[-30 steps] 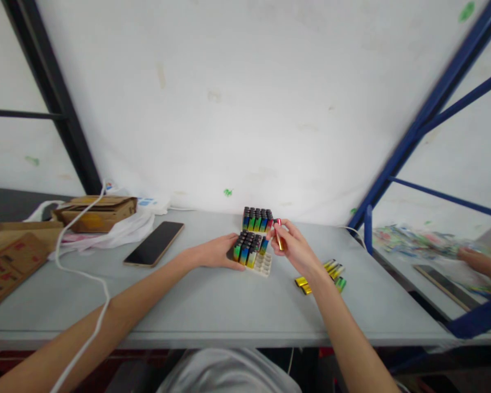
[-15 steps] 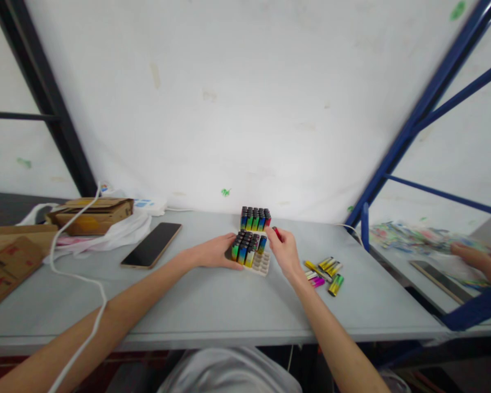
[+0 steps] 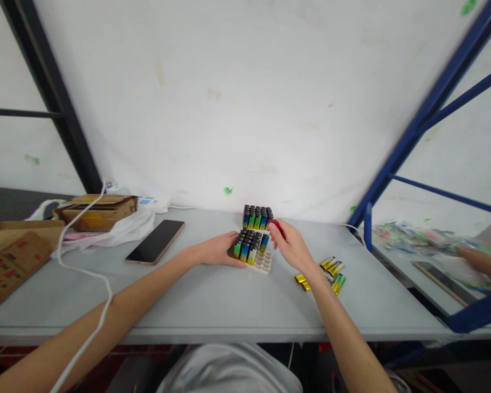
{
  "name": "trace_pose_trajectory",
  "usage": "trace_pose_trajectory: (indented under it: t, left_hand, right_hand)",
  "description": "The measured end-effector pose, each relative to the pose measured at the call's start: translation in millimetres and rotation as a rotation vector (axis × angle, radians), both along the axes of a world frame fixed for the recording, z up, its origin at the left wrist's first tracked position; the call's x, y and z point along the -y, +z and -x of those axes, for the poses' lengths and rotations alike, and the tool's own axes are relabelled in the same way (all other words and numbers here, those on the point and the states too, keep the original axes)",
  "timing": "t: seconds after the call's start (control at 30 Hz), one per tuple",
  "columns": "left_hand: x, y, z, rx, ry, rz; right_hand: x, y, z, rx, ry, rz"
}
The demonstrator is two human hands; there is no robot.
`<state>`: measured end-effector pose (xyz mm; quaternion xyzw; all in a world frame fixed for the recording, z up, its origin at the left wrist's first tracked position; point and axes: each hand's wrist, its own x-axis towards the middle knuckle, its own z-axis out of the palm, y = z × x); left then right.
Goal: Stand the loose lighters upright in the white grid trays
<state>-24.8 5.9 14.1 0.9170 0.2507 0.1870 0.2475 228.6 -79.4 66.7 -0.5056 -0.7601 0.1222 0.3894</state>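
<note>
In the head view, my left hand (image 3: 221,249) grips the left side of a white tray (image 3: 264,263) with round-bottomed slots. Several lighters (image 3: 247,248) with black tops and colour-graded bodies stand upright in it, and the slots at its front right hold none. My right hand (image 3: 288,243) is closed on a red lighter (image 3: 276,225), just right of the tray and above it; my fingers cover part of the lighter. Behind, a second block of upright lighters (image 3: 257,217) stands near the wall. Loose lighters (image 3: 332,267) lie by my right forearm, which hides some of them.
A phone (image 3: 156,242) lies left of my left hand. Farther left are cardboard boxes (image 3: 102,212), a white plastic bag (image 3: 125,232) and a white cable (image 3: 100,277) crossing over my left arm. A blue metal frame (image 3: 396,147) rises at right; another person's hand (image 3: 480,263) is beyond it.
My right hand, still holding the red lighter, has shifted slightly up and turned beside the tray. My left hand keeps its hold. The camera view has moved a little.
</note>
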Motion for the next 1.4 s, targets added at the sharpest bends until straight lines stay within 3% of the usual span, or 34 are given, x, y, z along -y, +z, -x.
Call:
trace_pose_trajectory:
  t: [0.13, 0.27, 0.53, 0.8, 1.23, 1.4]
  left_hand:
    - [0.0, 0.9, 0.4, -0.006, -0.002, 0.002]
    - [1.0, 2.1, 0.5, -0.009, 0.001, 0.008]
    - [3.3, 2.8, -0.7, -0.028, 0.049, 0.011]
    - [1.4, 0.8, -0.3, -0.037, 0.03, 0.004]
    - [1.1, 0.7, 0.3, -0.052, 0.029, -0.008]
    - [0.6, -0.2, 0.4, -0.048, 0.028, 0.002]
  right_hand:
    - [6.7, 13.3, -8.5, 0.24, 0.02, -0.097]
    - [6.7, 17.3, -11.3, 0.239, 0.035, 0.032]
    - [-3.5, -2.3, -7.7, 0.231, 0.121, 0.238]
    - [-4.0, -3.3, -0.2, 0.529, -0.023, 0.157]
    - [2.9, 1.6, -6.4, 0.531, 0.035, 0.306]
    - [-3.8, -12.5, -2.3, 0.618, -0.113, 0.302]
